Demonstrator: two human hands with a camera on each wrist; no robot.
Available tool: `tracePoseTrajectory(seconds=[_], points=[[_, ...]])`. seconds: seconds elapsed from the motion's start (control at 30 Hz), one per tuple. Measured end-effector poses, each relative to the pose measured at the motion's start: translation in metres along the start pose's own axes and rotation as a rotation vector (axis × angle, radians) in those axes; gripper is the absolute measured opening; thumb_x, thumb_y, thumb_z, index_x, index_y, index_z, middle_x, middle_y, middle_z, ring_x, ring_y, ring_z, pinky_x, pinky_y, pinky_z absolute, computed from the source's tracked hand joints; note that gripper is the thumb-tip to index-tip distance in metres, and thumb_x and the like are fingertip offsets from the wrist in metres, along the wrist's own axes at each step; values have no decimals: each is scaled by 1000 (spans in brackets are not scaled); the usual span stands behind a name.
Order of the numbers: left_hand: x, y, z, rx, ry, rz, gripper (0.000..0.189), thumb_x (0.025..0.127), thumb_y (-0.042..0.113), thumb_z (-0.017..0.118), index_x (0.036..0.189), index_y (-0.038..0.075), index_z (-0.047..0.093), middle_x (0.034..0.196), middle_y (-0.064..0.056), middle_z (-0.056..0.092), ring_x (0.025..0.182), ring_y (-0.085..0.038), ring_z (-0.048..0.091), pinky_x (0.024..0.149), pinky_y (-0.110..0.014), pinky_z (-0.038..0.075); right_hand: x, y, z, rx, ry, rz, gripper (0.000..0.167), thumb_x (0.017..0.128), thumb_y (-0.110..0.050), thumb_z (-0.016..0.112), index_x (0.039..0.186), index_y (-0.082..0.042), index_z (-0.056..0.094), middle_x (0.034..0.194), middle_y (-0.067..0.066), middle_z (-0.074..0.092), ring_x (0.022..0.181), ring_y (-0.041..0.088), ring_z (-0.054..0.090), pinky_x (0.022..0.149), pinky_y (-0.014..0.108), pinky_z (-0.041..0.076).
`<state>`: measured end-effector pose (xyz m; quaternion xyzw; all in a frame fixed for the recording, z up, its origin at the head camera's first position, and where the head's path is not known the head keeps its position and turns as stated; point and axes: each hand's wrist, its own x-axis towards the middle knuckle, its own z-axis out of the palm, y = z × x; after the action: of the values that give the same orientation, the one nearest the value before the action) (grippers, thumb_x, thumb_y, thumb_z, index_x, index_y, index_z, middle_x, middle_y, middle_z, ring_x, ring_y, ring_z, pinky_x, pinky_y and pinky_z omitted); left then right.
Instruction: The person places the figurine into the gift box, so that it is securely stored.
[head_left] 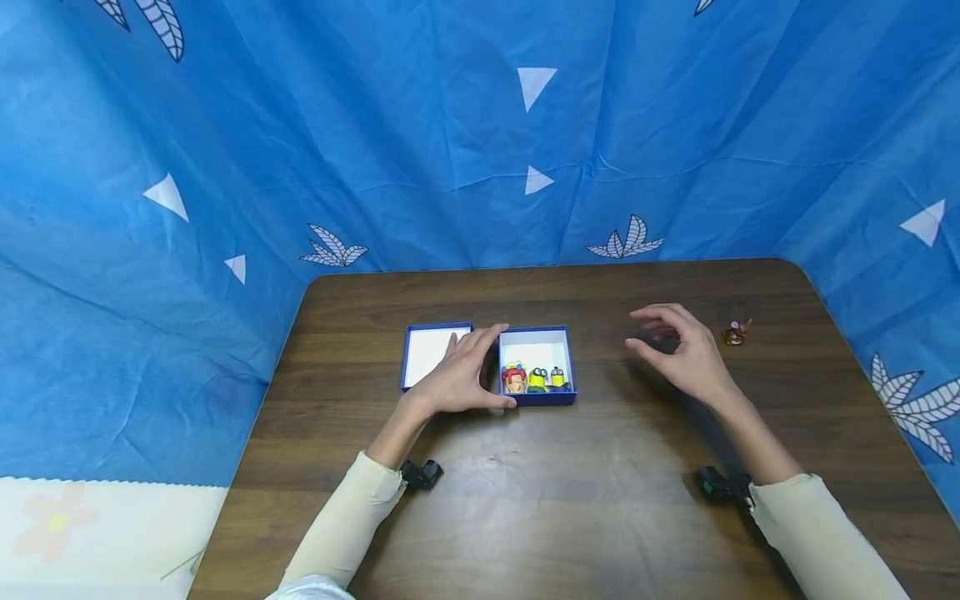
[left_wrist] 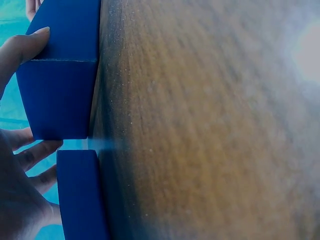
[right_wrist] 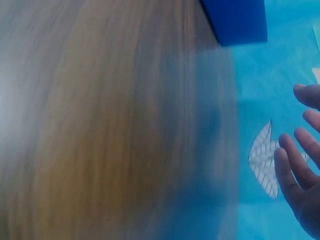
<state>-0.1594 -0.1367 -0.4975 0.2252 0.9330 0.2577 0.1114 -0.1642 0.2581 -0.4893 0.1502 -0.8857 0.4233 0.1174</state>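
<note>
A small open blue box (head_left: 567,367) sits mid-table with three toy figures (head_left: 536,379) lined up along its near wall: one red-haired, two yellow. A second shallow blue box (head_left: 429,353) with a white inside lies just to its left. My left hand (head_left: 480,371) holds the toy box at its left side. In the left wrist view the thumb (left_wrist: 25,45) presses the box's front corner and the fingers (left_wrist: 37,152) lie in the gap between the two boxes. My right hand (head_left: 663,337) hovers open above the table, right of the box, holding nothing.
A small brown figure (head_left: 737,332) stands on the dark wooden table (head_left: 570,500) near the right edge, just beyond my right hand. Blue patterned cloth (head_left: 480,150) walls in the back and both sides. The right wrist view shows a blue box corner (right_wrist: 235,20).
</note>
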Motion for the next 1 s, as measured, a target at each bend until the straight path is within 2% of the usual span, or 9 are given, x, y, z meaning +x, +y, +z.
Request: tracePoseTrajectory(seconds=[0.27, 0.43, 0.6, 0.7, 0.8, 0.9, 1.0], points=[[-1, 0, 1, -7, -7, -11, 125, 75, 70, 89, 172, 33, 18, 176, -4, 34, 166, -29, 29, 136, -69, 7, -9, 23, -20, 17, 96, 45, 42, 92, -10, 85, 133, -12, 73, 128, 8, 68, 104, 0, 66, 85, 5, 51], [-1, -1, 2, -11, -6, -8, 125, 75, 70, 88, 172, 33, 17, 176, -4, 33, 166, -30, 29, 136, -69, 6, -14, 35, -30, 40, 179, 51, 45, 89, -2, 86, 132, -10, 74, 125, -1, 65, 103, -2, 66, 82, 5, 50], [-1, 0, 1, -11, 0, -5, 126, 75, 70, 89, 172, 34, 17, 176, -4, 33, 166, -31, 30, 135, -70, 7, -20, 38, -40, 65, 261, 78, 45, 87, 5, 84, 130, 0, 73, 120, -13, 61, 97, -8, 60, 78, 6, 48], [-1, 0, 1, -13, 0, -4, 126, 75, 69, 90, 172, 34, 17, 175, -4, 34, 165, -31, 31, 135, -70, 7, -23, 42, -47, 74, 297, 117, 43, 88, 5, 83, 130, 4, 72, 117, -20, 59, 94, -3, 59, 77, 7, 47], [-1, 0, 0, -17, -1, -4, 125, 75, 68, 90, 172, 34, 18, 175, -5, 34, 166, -30, 30, 136, -69, 7, -26, 51, -54, 60, 330, 174, 41, 90, 1, 83, 130, 2, 72, 116, -23, 56, 95, 1, 59, 78, 8, 46], [-2, 0, 0, -18, -2, -2, 125, 75, 69, 89, 172, 33, 18, 175, -5, 34, 166, -30, 30, 135, -70, 7, -28, 63, -60, 22, 354, 251, 44, 92, -7, 84, 134, -3, 72, 122, -28, 50, 103, -3, 56, 80, 7, 44], [-2, 0, -1, -16, 0, 6, 125, 75, 69, 89, 172, 33, 17, 175, -5, 34, 166, -29, 29, 135, -70, 6, -29, 73, -66, -27, 341, 331, 54, 93, -14, 84, 144, -9, 66, 129, -30, 40, 109, -9, 47, 80, 3, 41]])
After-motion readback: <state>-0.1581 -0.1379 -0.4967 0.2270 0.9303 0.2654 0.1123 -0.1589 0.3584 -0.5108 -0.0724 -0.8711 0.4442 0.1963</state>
